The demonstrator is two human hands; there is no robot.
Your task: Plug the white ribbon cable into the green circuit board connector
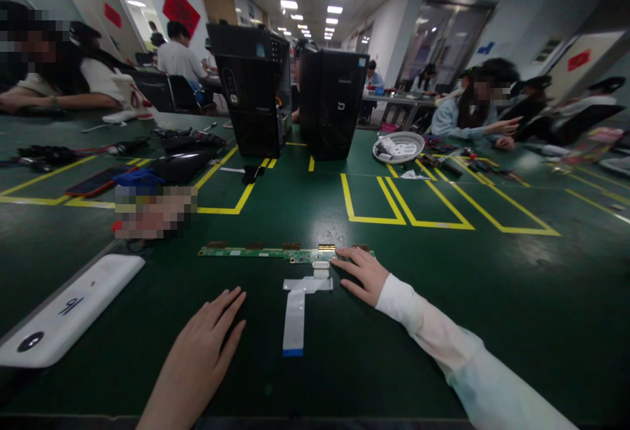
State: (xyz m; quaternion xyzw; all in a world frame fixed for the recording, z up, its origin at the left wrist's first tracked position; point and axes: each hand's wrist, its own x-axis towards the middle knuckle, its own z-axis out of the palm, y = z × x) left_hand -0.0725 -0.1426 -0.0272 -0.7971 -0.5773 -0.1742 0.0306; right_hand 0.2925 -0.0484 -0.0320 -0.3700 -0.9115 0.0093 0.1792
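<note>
A long, narrow green circuit board (266,253) lies across the dark green table, with several brown and gold contact strips along its far edge. From a white connector near its right half, a white flat ribbon cable (294,318) runs toward me, folded near the top and ending in a blue tip. My right hand (361,274) rests at the board's right end, fingers stretched over it and apart, covering part of it. Left of the cable, my left hand (209,331) lies with fingers extended, touching neither cable nor board.
Two black computer towers (251,88) stand at the back. A white device (73,308) lies at the left, near a blue item (138,179) and black cables (44,154). A white basket (398,146) sits back right. Yellow tape (377,220) marks the table. Other people sit around.
</note>
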